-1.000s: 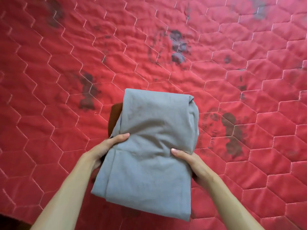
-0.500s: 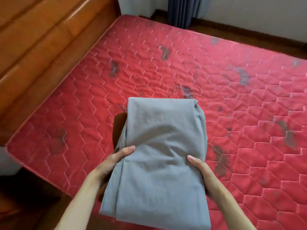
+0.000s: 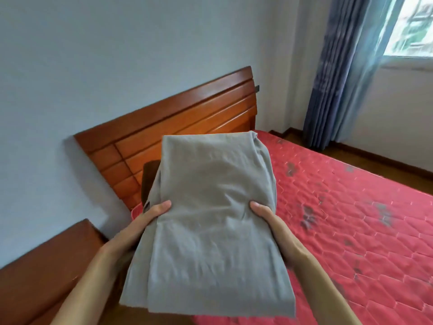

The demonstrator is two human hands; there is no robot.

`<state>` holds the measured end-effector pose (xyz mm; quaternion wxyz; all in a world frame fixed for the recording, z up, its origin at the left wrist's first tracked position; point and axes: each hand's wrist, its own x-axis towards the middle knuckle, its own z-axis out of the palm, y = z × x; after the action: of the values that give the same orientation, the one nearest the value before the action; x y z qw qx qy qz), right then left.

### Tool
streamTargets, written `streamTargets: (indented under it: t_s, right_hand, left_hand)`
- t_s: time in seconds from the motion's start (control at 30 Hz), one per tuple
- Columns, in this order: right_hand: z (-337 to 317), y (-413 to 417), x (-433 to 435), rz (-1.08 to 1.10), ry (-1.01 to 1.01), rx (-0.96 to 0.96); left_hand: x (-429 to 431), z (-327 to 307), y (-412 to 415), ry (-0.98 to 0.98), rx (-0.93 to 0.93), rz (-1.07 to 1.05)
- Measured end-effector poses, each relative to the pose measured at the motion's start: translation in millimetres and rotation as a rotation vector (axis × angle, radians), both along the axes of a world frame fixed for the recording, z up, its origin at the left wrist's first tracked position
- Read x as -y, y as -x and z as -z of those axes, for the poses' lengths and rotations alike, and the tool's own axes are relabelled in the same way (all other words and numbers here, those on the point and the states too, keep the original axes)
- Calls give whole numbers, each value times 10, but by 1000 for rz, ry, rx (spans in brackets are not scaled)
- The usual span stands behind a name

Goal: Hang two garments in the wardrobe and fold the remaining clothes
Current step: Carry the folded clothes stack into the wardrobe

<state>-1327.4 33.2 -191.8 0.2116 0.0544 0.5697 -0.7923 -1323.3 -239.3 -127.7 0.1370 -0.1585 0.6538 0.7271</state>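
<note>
A folded grey garment [image 3: 210,221] is held between the left hand [image 3: 143,221] and right hand [image 3: 269,219], thumbs clamped on top, with a brown garment [image 3: 148,177] tucked beneath, above a red mattress [image 3: 351,219].

A home bedroom is shown: a red quilted mattress [image 3: 351,231] is set against a wooden headboard [image 3: 187,118], and a blue curtain [image 3: 337,78] is hung beside a window [image 3: 414,26].
</note>
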Motion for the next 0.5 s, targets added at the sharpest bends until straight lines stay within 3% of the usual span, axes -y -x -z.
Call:
streamTargets:
  t_s: [0.23, 0.5]
  right_hand:
    - [-671, 4, 919, -162, -71, -94]
    - [-844, 211, 2447, -329, -55, -125]
  left_hand:
    - [810, -503, -396, 63, -161, -335]
    - [2236, -602, -671, 62, -267, -474]
